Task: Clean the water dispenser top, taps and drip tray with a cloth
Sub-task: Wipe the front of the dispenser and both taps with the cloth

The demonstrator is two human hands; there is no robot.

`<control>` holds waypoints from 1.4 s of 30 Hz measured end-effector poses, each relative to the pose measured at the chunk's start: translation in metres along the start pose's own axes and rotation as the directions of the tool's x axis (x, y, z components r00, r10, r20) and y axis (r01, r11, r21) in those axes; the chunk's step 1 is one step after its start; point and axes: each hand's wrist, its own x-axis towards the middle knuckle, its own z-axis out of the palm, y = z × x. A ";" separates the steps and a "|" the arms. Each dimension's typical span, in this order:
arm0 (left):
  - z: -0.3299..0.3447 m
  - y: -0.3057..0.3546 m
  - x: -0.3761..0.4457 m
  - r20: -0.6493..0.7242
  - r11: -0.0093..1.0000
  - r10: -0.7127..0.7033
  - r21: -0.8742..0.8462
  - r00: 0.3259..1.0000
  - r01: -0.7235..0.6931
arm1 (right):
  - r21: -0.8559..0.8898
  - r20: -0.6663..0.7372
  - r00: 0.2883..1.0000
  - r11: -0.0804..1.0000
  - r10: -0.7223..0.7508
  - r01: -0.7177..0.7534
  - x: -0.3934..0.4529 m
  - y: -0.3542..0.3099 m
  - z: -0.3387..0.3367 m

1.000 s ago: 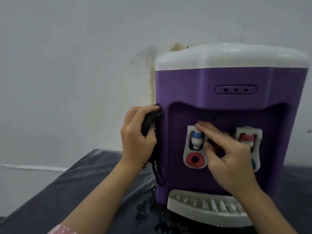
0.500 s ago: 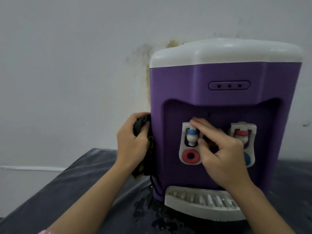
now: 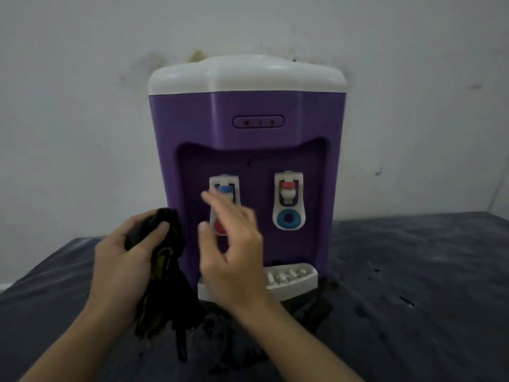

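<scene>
The purple water dispenser (image 3: pixel 248 172) stands on the dark table (image 3: pixel 413 285) against the wall, facing the person. Their left hand (image 3: pixel 121 266) bunches the dark cloth (image 3: pixel 162 260) in curled fingers beside its lower left corner, ready to wipe. The right hand (image 3: pixel 231 244), fingers loosely spread and empty, hovers before the left tap (image 3: pixel 224 188), probably to steady it.

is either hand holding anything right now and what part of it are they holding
The left hand holds the dark cloth with its grip around the bunched upper end; the rest hangs down. The right hand holds nothing.
</scene>
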 end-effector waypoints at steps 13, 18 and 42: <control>0.095 0.017 -0.090 0.192 0.857 -0.159 -0.461 0.969 0.232 | 0.255 0.172 0.925 0.891 0.339 -0.375 -0.037 0.004 -0.062; 0.091 -0.007 -0.075 0.358 0.978 -0.190 -0.015 0.914 0.209 | 0.111 -0.141 0.900 0.910 0.413 -0.400 -0.025 0.034 -0.110; 0.059 -0.028 -0.029 0.216 0.913 -0.361 0.281 0.907 0.296 | -0.706 0.450 0.842 0.460 -0.297 0.539 0.010 0.101 -0.171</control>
